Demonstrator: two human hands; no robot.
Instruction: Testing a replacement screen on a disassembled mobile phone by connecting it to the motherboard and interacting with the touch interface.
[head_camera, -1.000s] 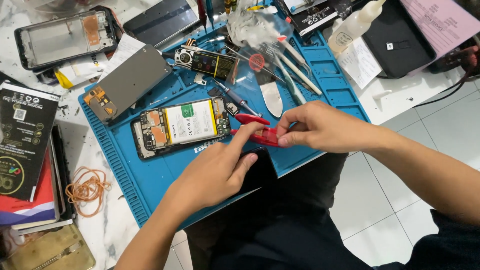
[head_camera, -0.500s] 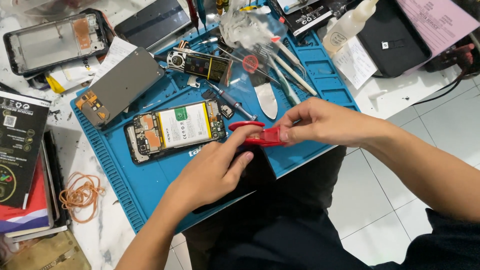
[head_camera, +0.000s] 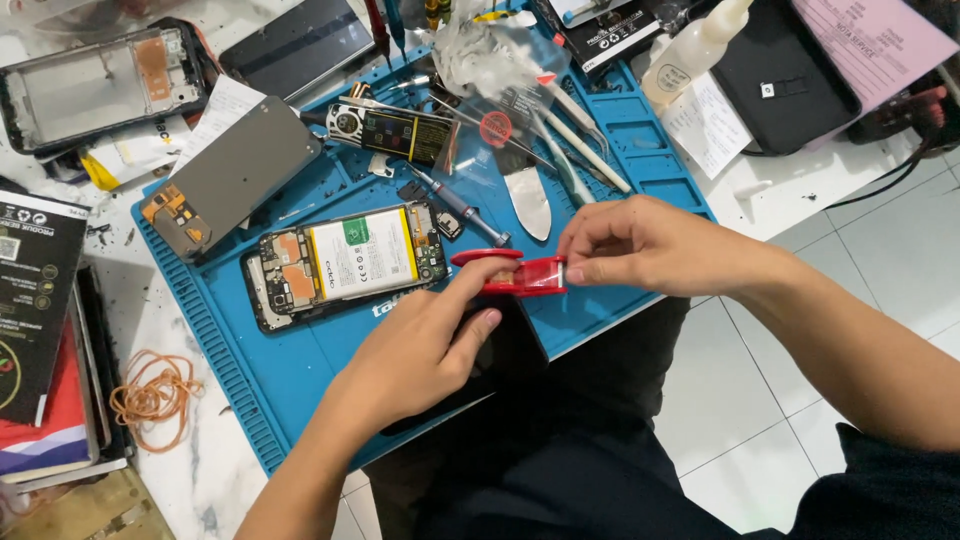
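Both hands meet over the near edge of a blue repair mat (head_camera: 300, 370). My left hand (head_camera: 425, 345) pinches the left end of a small red tape roll (head_camera: 510, 275), thumb on its top. My right hand (head_camera: 645, 245) grips the roll's right end with its fingertips. Just left of the roll lies an opened phone (head_camera: 345, 262) with its white battery and circuit boards exposed. A dark flat panel (head_camera: 500, 350) sits under my left hand, mostly hidden.
On the mat lie a grey back cover (head_camera: 240, 175), a small screwdriver (head_camera: 460, 207), a metal spatula (head_camera: 528, 200), a camera board (head_camera: 395, 130) and plastic wrap. Around it: a phone frame (head_camera: 95, 85), boxes (head_camera: 30, 300), orange rubber bands (head_camera: 150, 395), a white bottle (head_camera: 690, 50), pink paper (head_camera: 875, 45).
Both hands stay on the red roll and have barely moved. The view has shifted a little, so the mat and phone sit slightly lower left in the picture.
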